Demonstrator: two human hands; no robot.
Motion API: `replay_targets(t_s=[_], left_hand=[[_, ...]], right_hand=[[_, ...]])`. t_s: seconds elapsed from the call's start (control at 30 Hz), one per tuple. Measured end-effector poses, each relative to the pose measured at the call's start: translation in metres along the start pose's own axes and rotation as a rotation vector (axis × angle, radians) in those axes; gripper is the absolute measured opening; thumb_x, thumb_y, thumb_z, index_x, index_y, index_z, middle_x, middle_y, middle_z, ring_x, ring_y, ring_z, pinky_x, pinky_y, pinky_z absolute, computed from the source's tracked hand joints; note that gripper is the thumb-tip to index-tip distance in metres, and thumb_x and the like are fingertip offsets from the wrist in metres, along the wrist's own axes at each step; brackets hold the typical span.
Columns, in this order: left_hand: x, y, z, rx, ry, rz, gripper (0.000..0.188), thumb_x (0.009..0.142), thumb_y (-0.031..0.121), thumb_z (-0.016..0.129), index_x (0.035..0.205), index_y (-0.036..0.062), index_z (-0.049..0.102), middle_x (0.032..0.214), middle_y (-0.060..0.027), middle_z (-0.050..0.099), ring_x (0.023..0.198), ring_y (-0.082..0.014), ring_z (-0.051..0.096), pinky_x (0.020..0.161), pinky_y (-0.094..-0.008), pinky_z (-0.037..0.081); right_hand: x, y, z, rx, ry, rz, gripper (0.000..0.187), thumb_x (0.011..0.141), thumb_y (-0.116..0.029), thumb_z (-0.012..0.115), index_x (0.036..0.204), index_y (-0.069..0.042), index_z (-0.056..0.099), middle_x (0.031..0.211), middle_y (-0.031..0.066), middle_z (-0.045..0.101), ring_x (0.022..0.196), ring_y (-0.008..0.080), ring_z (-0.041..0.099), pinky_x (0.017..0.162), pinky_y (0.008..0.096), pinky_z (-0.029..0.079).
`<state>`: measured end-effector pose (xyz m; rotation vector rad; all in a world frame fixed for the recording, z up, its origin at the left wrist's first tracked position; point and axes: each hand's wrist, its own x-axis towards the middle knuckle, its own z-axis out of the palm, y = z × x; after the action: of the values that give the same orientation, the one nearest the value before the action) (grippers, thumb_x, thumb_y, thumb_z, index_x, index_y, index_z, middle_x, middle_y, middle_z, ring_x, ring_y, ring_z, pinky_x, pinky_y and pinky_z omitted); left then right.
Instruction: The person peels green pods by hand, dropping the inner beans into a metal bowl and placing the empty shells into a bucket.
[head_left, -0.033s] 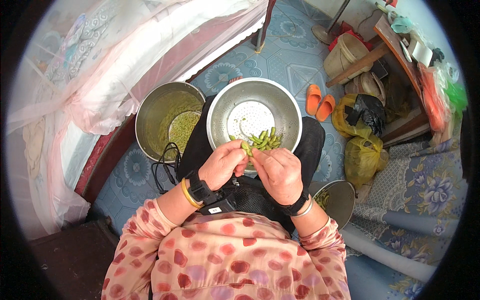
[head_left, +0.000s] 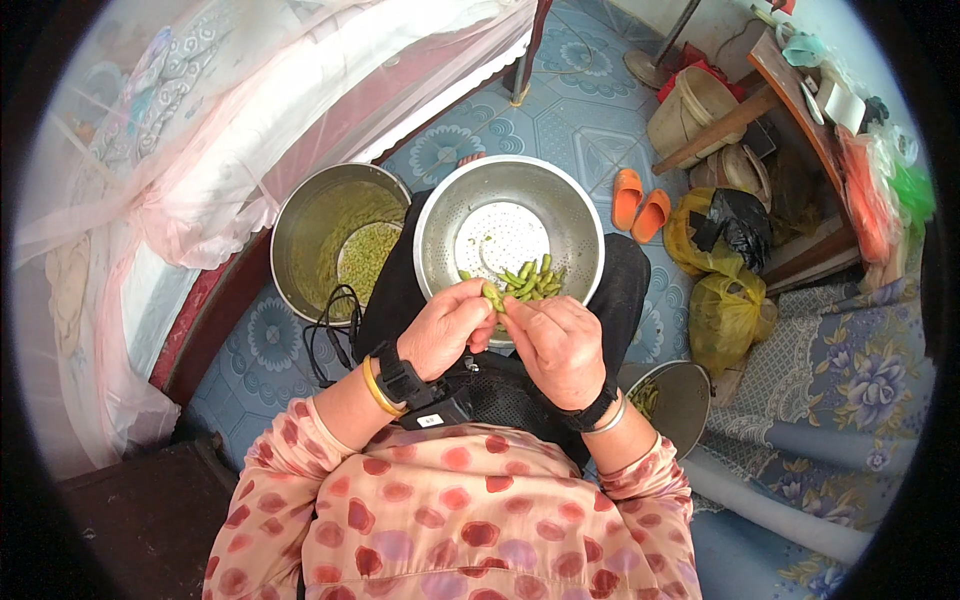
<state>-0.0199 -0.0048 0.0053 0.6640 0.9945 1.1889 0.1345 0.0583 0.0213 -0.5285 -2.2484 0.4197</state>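
A green bean pod [head_left: 492, 296] is pinched between my left hand [head_left: 447, 327] and my right hand [head_left: 556, 340], over the near rim of a metal colander [head_left: 436, 225]. Both hands are closed, with thumbs and fingertips meeting at the pod. Inside the colander, several more green pods [head_left: 530, 277] lie heaped at the near right, just beyond my fingers. The colander rests on my lap between my knees. To its left stands a deep metal pot [head_left: 292, 235] with many shelled green beans [head_left: 370, 252] at the bottom.
Behind my right elbow, a metal bucket [head_left: 690, 405] holds more pods or husks. Orange slippers [head_left: 627, 198] lie on the blue patterned floor. Yellow plastic bags [head_left: 735, 320] sit beside a wooden table [head_left: 800, 95]. A bed with pink netting [head_left: 170, 200] runs along the left. Black cables [head_left: 335, 335] hang near the pot.
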Motion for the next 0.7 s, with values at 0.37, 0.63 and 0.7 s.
replay_targets(t_s=[0.37,0.63,0.7], left_hand=[[-0.001,0.001,0.004,0.045,0.048,0.06,0.012,0.087,0.014,0.041,0.081,0.0064,0.049,0.066,0.0029,0.041,0.056,-0.006,0.038,0.053,-0.0206,0.035],[-0.001,0.006,0.012,0.372,0.109,0.2,0.009,0.084,0.008,0.043,0.08,0.0059,0.05,0.066,0.0049,0.045,0.057,-0.0026,0.041,0.053,-0.0182,0.036],[-0.003,0.007,0.012,0.321,0.089,0.177,0.008,0.085,0.006,0.044,0.08,0.0028,0.051,0.07,0.0035,0.048,0.064,-0.0035,0.045,0.058,-0.0203,0.039]], right_hand=[[-0.002,0.002,0.005,0.302,-0.09,0.277,0.014,0.077,-0.006,0.065,0.089,0.001,0.063,0.067,0.0087,0.062,0.059,0.0203,0.06,0.055,0.0285,0.048],[-0.009,0.002,0.007,0.956,-0.137,0.802,0.011,0.086,-0.008,0.059,0.091,0.002,0.058,0.073,0.0033,0.061,0.063,0.0062,0.056,0.055,0.0193,0.047],[-0.011,0.003,0.005,0.956,-0.162,0.792,0.01,0.087,-0.008,0.057,0.09,0.001,0.056,0.073,0.0027,0.06,0.061,0.0061,0.055,0.054,0.0192,0.046]])
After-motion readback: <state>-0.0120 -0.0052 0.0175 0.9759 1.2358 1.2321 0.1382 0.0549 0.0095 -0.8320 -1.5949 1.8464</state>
